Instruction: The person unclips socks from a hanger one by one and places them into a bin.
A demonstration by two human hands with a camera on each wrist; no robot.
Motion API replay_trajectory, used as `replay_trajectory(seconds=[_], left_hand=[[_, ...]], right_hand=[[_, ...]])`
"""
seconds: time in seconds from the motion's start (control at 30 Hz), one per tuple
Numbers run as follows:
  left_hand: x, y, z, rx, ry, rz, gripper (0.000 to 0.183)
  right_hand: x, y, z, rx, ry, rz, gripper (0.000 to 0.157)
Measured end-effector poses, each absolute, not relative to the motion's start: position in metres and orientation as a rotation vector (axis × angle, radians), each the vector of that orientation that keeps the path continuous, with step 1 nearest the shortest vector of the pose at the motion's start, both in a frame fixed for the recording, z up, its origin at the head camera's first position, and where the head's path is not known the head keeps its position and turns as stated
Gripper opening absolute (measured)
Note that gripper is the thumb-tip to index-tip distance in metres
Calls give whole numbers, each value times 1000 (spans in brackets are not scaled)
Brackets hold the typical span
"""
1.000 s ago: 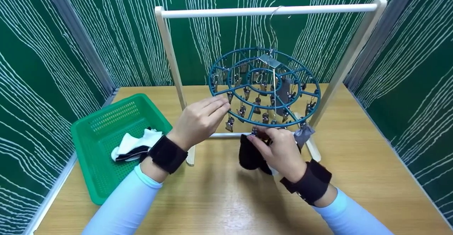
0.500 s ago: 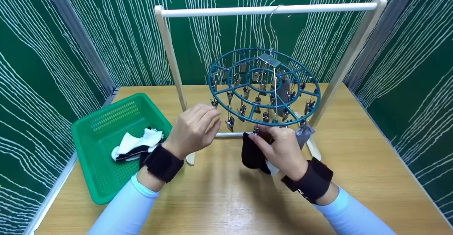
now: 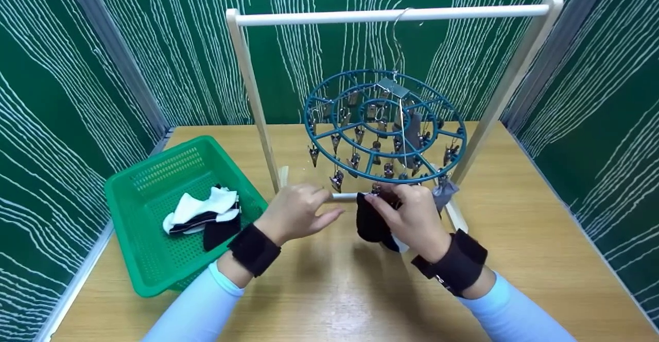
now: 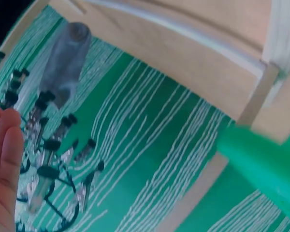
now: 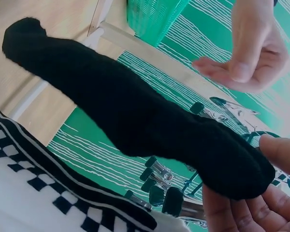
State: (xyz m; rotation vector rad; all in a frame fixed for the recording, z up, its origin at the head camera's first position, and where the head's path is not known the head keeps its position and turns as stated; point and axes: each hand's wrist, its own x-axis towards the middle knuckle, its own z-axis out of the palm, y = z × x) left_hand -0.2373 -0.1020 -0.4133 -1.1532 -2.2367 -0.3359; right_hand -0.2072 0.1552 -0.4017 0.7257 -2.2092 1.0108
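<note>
My right hand is under the front edge of a round teal clip hanger, pinching a black sock between thumb and fingers. In the right wrist view the sock stretches away long and limp from that pinch. A white sock with a black-and-white checkered band hangs beside it. My left hand is held up below the hanger's left side, fingers loose and holding nothing. Several metal clips dangle near it. One grey sock hangs behind the ring, and grey cloth hangs at its right front.
A wooden rack carries the hanger by its hook. To the left, a green basket holds white and black socks. Green walls with white streaks enclose the wooden table on three sides.
My left hand has come away from the hanger's left rim, dropped lower, and its fingers have spread. The right hand keeps its pinch on the black sock, shifting slightly to the right.
</note>
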Motion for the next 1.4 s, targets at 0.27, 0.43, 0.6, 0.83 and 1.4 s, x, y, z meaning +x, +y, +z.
replay_trajectory(seconds=[0.27, 0.43, 0.6, 0.83, 1.4], left_hand=[[-239, -83, -431, -1126, -2522, -331, 44], [-243, -74, -441, -1080, -2630, -454, 47], [-248, -69, -448, -1023, -2748, -609, 53], [-255, -58, -459, -979, -2844, -1026, 53], [-251, -40, -464, -1062, -2605, -1611, 29]], right_hand=[[-207, 156, -397, 716, -2237, 1023, 9], [-206, 155, -397, 712, -2261, 1022, 11], [-206, 155, -398, 722, -2254, 1021, 11], [-207, 154, -400, 748, -2221, 994, 9], [-209, 156, -403, 749, -2171, 1030, 8]])
